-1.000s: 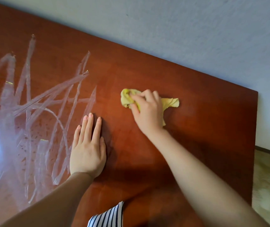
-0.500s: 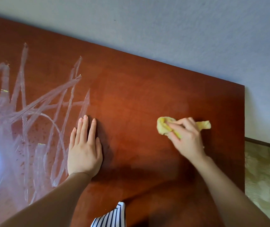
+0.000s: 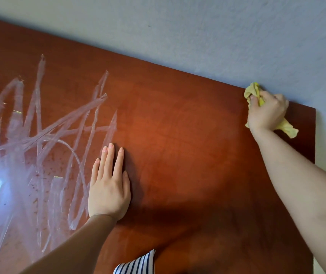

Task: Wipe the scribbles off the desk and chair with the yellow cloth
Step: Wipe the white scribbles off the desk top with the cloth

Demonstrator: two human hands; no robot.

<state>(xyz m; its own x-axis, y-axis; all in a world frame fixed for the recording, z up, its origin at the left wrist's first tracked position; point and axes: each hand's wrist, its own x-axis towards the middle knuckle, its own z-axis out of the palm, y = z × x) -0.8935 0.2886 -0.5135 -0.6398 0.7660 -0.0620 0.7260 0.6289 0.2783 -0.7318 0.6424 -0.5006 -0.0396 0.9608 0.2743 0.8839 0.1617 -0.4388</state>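
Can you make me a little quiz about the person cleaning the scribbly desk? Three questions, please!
1. True or false: the scribbles are all wiped off the desk.
2. Where is the yellow cloth? A) on the scribbles B) at the desk's far edge, near its right corner C) on the floor
3. Fill in: the ____ hand lies flat on the desk.

Key: 1 false, many are there. 2 B, gripped by the right hand. 3 left hand.

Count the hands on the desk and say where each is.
2. The left hand lies flat beside the scribbles; the right hand grips the yellow cloth at the far right corner of the desk, by the wall.
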